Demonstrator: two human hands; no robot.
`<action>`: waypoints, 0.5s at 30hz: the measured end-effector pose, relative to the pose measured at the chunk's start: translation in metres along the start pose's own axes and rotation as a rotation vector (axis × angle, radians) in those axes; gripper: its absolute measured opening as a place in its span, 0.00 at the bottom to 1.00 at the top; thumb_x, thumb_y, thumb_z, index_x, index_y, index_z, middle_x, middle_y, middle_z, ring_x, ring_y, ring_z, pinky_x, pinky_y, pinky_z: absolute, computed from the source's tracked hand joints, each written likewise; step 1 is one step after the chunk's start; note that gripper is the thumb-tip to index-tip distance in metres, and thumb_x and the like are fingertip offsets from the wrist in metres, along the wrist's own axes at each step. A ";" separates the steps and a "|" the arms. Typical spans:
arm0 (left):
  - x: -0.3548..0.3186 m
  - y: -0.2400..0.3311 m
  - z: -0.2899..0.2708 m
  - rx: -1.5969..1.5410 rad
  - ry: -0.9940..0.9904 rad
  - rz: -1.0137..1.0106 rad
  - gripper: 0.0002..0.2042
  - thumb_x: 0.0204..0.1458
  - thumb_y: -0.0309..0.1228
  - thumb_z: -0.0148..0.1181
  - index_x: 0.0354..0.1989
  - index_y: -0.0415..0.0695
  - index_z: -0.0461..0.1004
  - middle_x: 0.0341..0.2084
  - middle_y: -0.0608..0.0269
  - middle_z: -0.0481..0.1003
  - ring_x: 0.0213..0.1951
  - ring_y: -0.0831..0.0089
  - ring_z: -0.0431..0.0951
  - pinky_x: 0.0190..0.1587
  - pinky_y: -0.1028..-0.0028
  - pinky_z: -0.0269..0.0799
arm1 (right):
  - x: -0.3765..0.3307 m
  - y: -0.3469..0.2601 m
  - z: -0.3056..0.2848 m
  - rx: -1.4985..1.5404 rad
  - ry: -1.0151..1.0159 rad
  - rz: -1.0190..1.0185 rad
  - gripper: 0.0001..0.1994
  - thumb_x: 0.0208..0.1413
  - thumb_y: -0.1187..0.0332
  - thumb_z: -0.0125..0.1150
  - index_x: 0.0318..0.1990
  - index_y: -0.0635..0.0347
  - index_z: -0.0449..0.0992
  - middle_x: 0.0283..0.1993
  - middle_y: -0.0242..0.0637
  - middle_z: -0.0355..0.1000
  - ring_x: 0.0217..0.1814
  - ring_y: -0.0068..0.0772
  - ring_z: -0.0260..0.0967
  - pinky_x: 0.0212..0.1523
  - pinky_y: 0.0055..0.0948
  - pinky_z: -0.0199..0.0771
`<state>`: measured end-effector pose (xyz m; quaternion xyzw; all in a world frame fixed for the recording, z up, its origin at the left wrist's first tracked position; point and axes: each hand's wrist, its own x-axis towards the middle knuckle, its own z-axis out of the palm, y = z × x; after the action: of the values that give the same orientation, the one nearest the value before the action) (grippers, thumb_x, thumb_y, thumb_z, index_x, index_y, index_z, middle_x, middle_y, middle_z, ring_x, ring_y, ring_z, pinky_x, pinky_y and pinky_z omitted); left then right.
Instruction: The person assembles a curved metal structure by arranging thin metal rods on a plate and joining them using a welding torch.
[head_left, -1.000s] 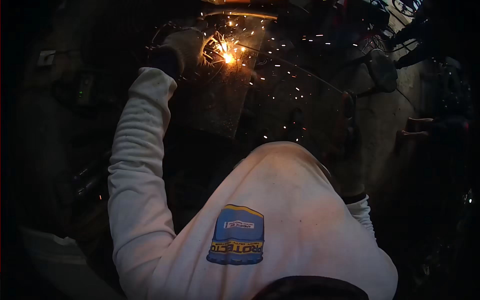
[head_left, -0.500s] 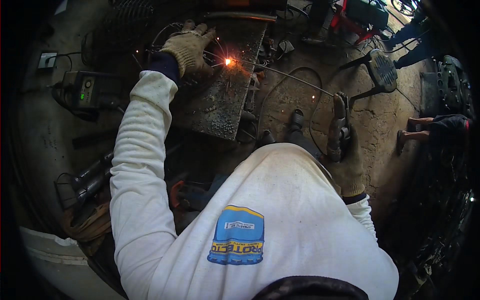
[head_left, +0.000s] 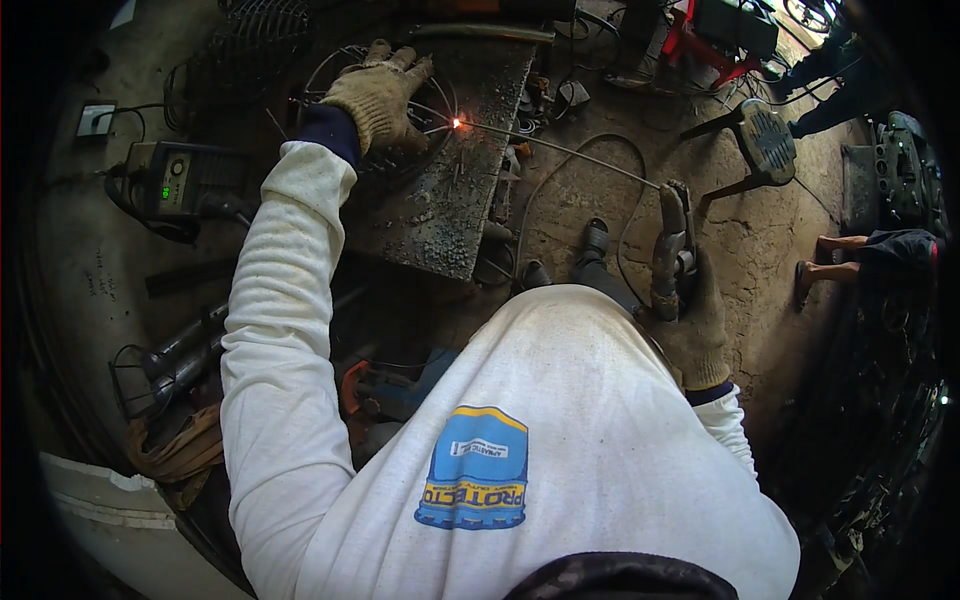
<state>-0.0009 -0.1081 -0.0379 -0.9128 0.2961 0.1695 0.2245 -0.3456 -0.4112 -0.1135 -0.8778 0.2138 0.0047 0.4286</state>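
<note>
My right hand [head_left: 697, 325], in a beige work glove, is closed round a welding electrode holder [head_left: 674, 245] at the right. A long thin welding rod [head_left: 580, 153] runs from its jaw leftward to the workbench [head_left: 410, 225]. The rod's tip glows orange-red against a round wire frame [head_left: 446, 98] of curved and spoke-like metal wires. My left hand [head_left: 375, 100], also gloved, presses down over this frame and holds it, fingers bent and a little apart. The glove hides much of the frame's middle.
A welding machine [head_left: 178, 180] with a lit display stands at left. A blue power tool [head_left: 405, 385] lies below the bench. A dark stool [head_left: 762, 140] stands at right, near a cable [head_left: 640, 150] on the floor. Another person's legs [head_left: 840, 257] show at far right.
The bright arc has shrunk to a small orange-red glow with fewer sparks. My right hand and the electrode holder have shifted slightly left. My left hand stays put.
</note>
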 end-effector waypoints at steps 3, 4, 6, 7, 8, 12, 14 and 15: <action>0.014 -0.007 0.005 0.001 0.069 0.038 0.55 0.42 0.54 0.78 0.78 0.49 0.55 0.77 0.52 0.55 0.79 0.45 0.48 0.77 0.51 0.56 | -0.002 0.016 0.005 0.043 0.023 -0.098 0.57 0.37 0.64 0.85 0.76 0.63 0.55 0.60 0.54 0.74 0.61 0.51 0.78 0.58 0.41 0.82; 0.019 -0.021 0.008 -0.112 -0.017 -0.008 0.51 0.44 0.50 0.77 0.78 0.50 0.56 0.75 0.53 0.59 0.77 0.45 0.53 0.76 0.51 0.59 | 0.003 0.027 0.010 0.195 -0.017 -0.035 0.49 0.44 0.61 0.78 0.74 0.61 0.57 0.58 0.50 0.74 0.58 0.46 0.77 0.55 0.39 0.82; 0.020 -0.032 0.020 -0.125 -0.001 0.002 0.51 0.45 0.51 0.77 0.77 0.50 0.57 0.74 0.53 0.59 0.77 0.45 0.53 0.76 0.51 0.59 | 0.011 0.042 0.019 0.493 -0.029 0.128 0.34 0.59 0.55 0.66 0.70 0.56 0.63 0.54 0.40 0.74 0.52 0.36 0.76 0.49 0.35 0.81; 0.025 -0.032 0.023 -0.101 0.031 0.036 0.51 0.45 0.51 0.77 0.77 0.50 0.57 0.74 0.52 0.59 0.77 0.45 0.53 0.75 0.51 0.59 | 0.008 0.043 0.021 0.442 0.015 0.064 0.25 0.67 0.51 0.57 0.66 0.53 0.68 0.51 0.33 0.74 0.48 0.29 0.74 0.45 0.32 0.80; 0.030 -0.030 0.026 -0.086 0.055 0.062 0.51 0.45 0.51 0.77 0.77 0.50 0.57 0.74 0.52 0.59 0.77 0.45 0.53 0.75 0.51 0.59 | 0.005 0.042 0.024 0.387 0.061 0.001 0.20 0.75 0.48 0.48 0.62 0.50 0.72 0.48 0.26 0.74 0.44 0.22 0.73 0.41 0.29 0.79; 0.022 -0.025 0.027 -0.046 0.085 0.082 0.51 0.45 0.52 0.76 0.77 0.49 0.58 0.74 0.51 0.60 0.77 0.45 0.54 0.75 0.51 0.59 | 0.011 0.056 0.037 0.450 0.147 0.054 0.17 0.74 0.46 0.51 0.58 0.43 0.75 0.44 0.24 0.75 0.39 0.22 0.74 0.39 0.32 0.79; 0.015 -0.025 0.025 -0.045 0.090 0.070 0.50 0.45 0.52 0.76 0.76 0.49 0.58 0.73 0.51 0.60 0.77 0.44 0.54 0.75 0.50 0.60 | 0.012 0.056 0.036 0.468 0.159 0.064 0.16 0.73 0.46 0.52 0.57 0.41 0.76 0.43 0.24 0.75 0.38 0.22 0.75 0.39 0.33 0.79; 0.015 -0.025 0.025 -0.041 0.086 0.068 0.50 0.45 0.53 0.76 0.76 0.49 0.58 0.73 0.51 0.60 0.76 0.44 0.54 0.75 0.50 0.60 | 0.011 0.056 0.032 0.514 0.108 0.097 0.18 0.69 0.52 0.57 0.61 0.45 0.72 0.46 0.26 0.75 0.42 0.24 0.75 0.42 0.34 0.79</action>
<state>0.0215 -0.0841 -0.0573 -0.9132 0.3326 0.1436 0.1868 -0.3512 -0.4213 -0.1781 -0.7279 0.2724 -0.0761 0.6246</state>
